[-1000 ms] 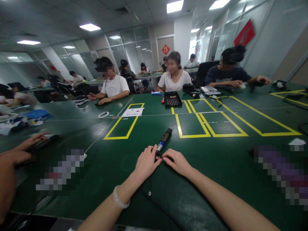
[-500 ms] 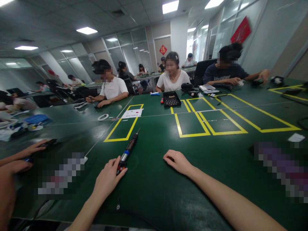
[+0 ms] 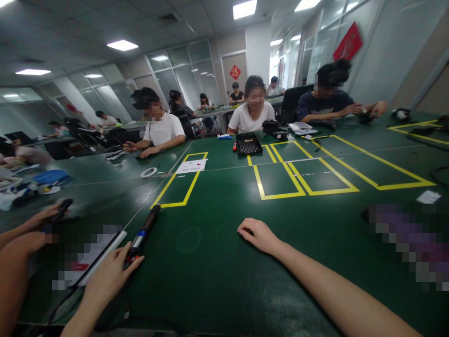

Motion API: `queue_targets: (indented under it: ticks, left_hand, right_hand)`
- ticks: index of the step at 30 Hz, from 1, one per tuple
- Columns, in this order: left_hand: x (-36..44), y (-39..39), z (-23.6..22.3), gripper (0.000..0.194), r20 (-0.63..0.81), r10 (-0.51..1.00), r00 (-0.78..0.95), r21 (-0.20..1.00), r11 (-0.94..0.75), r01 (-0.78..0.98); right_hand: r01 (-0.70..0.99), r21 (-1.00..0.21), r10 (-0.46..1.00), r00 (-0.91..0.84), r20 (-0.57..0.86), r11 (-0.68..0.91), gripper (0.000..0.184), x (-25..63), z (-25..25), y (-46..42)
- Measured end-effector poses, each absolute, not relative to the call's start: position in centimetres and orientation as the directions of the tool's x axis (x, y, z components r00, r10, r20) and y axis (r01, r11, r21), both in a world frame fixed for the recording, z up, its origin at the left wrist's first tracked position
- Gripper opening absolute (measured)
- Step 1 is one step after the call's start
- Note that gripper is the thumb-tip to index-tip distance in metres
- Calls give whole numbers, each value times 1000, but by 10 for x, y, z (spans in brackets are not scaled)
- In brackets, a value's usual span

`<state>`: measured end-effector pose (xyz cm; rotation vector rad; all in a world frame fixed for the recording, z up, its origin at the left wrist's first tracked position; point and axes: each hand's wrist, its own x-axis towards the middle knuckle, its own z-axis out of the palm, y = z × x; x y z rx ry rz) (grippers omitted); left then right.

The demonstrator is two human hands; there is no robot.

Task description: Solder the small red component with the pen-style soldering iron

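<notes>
My left hand (image 3: 111,270) is closed around the rear end of an electric screwdriver (image 3: 143,234), black with a blue and silver band. The tool lies low over the green table (image 3: 210,281), pointing away from me, its front end near the corner of a yellow tape outline (image 3: 170,204). Its thin bit does not show clearly. My right hand (image 3: 258,235) rests on the table further right, fingers curled in loosely, with nothing visible in them.
Far across the table stands a black tray (image 3: 249,150) of small parts. A white paper (image 3: 191,165) and a roll of tape (image 3: 149,172) lie to the left. Beside my left arm is a blurred flat item (image 3: 93,257); another person's hands (image 3: 45,217) are at far left.
My left hand has carried the screwdriver left and slightly toward me, off the middle of the table. My right hand has stayed in place.
</notes>
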<state>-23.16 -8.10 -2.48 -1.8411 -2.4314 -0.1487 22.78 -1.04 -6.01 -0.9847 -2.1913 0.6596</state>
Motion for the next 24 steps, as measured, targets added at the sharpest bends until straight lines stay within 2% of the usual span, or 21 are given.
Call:
queue_targets:
  ticks: [6, 9, 11, 13, 15, 17, 19, 22, 24]
  left_hand:
    - [-216, -92, -15, 40, 274, 959, -73, -211, 134, 968]
    - [-207, -94, -10, 38, 322, 946, -35, -257, 123, 959]
    - [-197, -92, -5, 40, 362, 932, -35, -242, 130, 962]
    - [-178, -87, 1, 42, 387, 921, -50, -137, 111, 984]
    - [-150, -81, 7, 41, 355, 931, -82, 67, 62, 996]
    - [-113, -72, 11, 38, 243, 968, -65, 312, -15, 950]
    - [-75, -62, 13, 34, 151, 987, 48, 499, -118, 858]
    - [-26, -44, 12, 33, 87, 973, 215, 639, -220, 737]
    - [-3, -32, 7, 35, 69, 956, 285, 720, -245, 649]
  right_hand:
    - [473, -648, 783, -521, 340, 596, 14, 228, -58, -12]
    - [469, -655, 784, -522, 335, 592, 14, 228, -57, -12]
    - [463, -665, 788, -517, 334, 586, 14, 227, -56, -11]
    - [454, -682, 795, -511, 328, 573, 14, 227, -56, -10]
    - [449, -702, 805, -504, 313, 553, 16, 226, -56, -9]
    - [443, -721, 814, -501, 294, 533, 20, 226, -56, -8]
    - [429, -739, 818, -500, 283, 519, 23, 227, -56, -8]
    - [397, -775, 828, -489, 275, 492, 22, 227, -57, -9]
    - [357, -814, 840, -472, 266, 458, 14, 227, -58, -9]
